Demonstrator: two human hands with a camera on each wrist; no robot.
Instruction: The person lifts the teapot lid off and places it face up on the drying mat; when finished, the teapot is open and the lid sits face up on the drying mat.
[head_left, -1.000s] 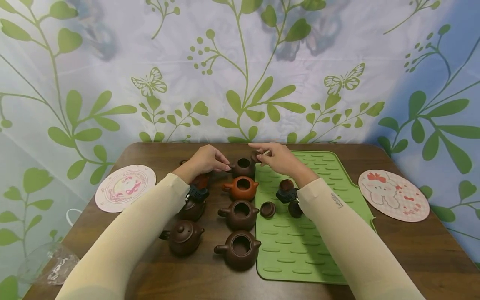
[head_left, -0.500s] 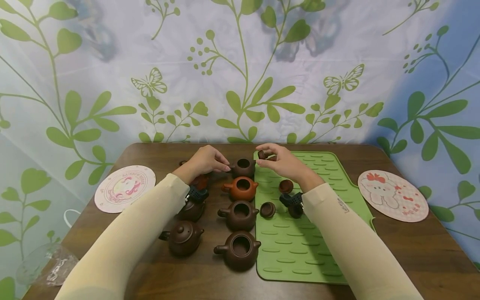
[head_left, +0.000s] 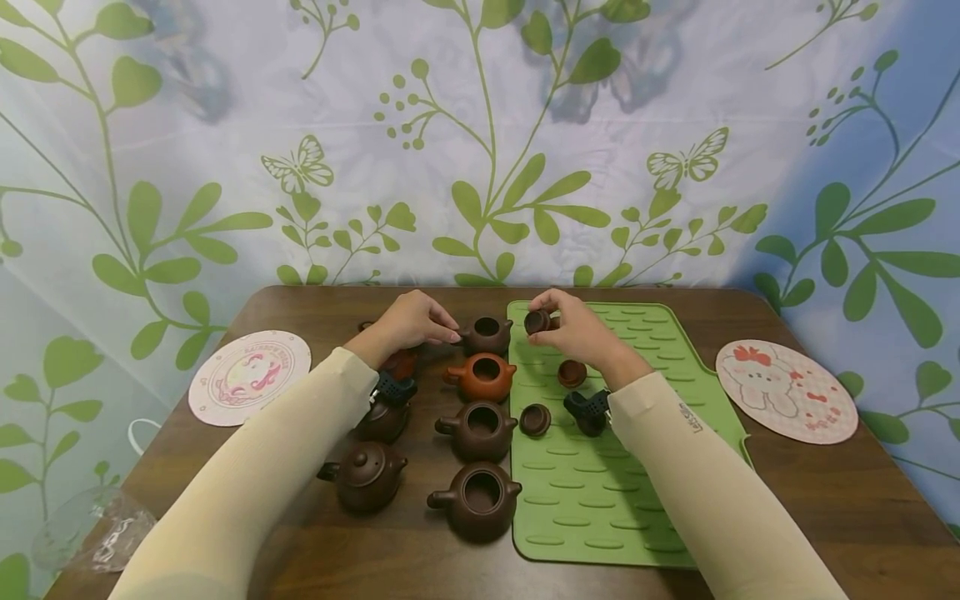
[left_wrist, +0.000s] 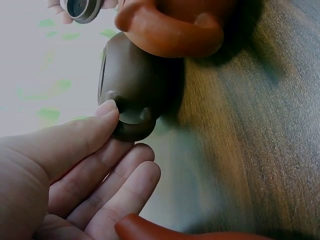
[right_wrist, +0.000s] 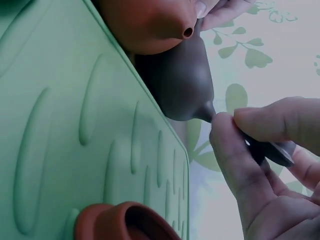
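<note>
My left hand pinches the handle of a dark brown teapot between thumb and forefinger. This teapot stands lidless at the back of the middle row. To its right, above the green mat, my right hand holds a small dark teapot lid between thumb and fingers, its hollow underside turned towards the head camera. In the right wrist view the lid is partly hidden by the fingers. An orange teapot, also lidless, stands just in front of the dark one.
Two more lidless brown teapots continue the row forward. To the left, a lidded teapot stands near others half hidden by my left arm. The green mat bears a reddish lid and a dark lid. Round placemats lie at both sides.
My right hand has drawn the lid rightward, away from the back teapot's spout, and the lid's hollow side has turned into view. My left hand stays at the handle.
</note>
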